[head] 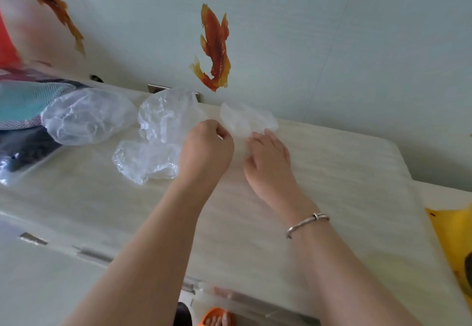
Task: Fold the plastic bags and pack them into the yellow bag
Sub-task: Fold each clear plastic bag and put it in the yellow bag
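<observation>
Your left hand [207, 146] is curled into a loose fist, its thumb and fingertips pinching the near left edge of a clear plastic bag [246, 121] on the pale tabletop [332, 172]. Your right hand [268, 159] lies just beside it, fingers bent and resting on the same bag's near edge; whether they actually pinch the film you cannot tell from here. That bag is thin, whitish and crumpled, and its long axis runs from your hands away toward the far right, ending close to the wall [332, 44].

Count four clear bags in all. Besides the one you hold, a puffed, wrinkled one [166, 113] sits just left of your left hand at the far edge of the table, a flatter one [143, 159] lies nearer you and partly under your left wrist, and a rounded one [84, 118] rests further left, touching a teal mesh item [25, 100].

One yellow bag [454, 244] shows at the right edge of the view, well apart from your hands, only partly in view. A silver bracelet [306, 222] circles your right wrist. Two orange fish decals [215, 49] are on the wall.
</observation>
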The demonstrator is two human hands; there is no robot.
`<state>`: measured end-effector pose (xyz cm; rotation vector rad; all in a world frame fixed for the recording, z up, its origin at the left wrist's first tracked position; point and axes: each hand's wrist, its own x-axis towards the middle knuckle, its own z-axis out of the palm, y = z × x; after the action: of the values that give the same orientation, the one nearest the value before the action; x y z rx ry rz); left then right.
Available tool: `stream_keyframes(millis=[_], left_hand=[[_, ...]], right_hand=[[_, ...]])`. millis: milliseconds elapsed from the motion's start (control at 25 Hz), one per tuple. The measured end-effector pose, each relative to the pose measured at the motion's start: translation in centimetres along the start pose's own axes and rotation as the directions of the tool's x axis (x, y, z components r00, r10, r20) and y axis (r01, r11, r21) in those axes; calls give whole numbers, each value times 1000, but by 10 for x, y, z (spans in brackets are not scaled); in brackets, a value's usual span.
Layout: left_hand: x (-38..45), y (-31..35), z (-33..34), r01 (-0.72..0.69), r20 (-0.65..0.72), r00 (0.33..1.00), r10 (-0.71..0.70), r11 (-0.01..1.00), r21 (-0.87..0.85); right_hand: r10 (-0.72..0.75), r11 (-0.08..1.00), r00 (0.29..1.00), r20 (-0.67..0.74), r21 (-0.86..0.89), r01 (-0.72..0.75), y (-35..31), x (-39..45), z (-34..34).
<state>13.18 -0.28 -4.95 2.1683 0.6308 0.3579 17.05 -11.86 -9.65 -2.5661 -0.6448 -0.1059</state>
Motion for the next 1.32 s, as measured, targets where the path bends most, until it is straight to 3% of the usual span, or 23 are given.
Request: stream_keyframes(millis=[240,440,560,640,760,840,1000,1200,1320], left_hand=[[-11,7,-9,-50,100,993,55,997,-54],[-34,33,7,-51,358,926,123,978,-203],[-46,47,15,78,413,905,100,917,-392],[-53,55,24,143,448,889,96,870,-471],[-64,66,39,184,508,850,140,825,-535],[-68,73,50,160,515,838,179,822,-546],[-69,86,68,140,435,889,140,823,-551],[-52,87,84,202,346,938,-22,846,-493],[-43,84,90,245,344,934,-94,870,-428]], right_hand=[[126,904,963,-238,426,-13,-3,-20,-37],[304,600,936,-179,799,-42,3,-51,-75],[395,493,900,-186,869,-37,14,-60,-91],[467,478,872,-148,872,-108,27,-66,-100],[496,476,866,61,815,-330,50,-74,-108],[447,488,884,137,791,-370,62,-80,-109],[478,471,877,51,828,-305,82,-82,-120],[610,31,779,146,978,-207,108,-75,-141],[641,-146,741,201,979,-140,116,-69,-146]])
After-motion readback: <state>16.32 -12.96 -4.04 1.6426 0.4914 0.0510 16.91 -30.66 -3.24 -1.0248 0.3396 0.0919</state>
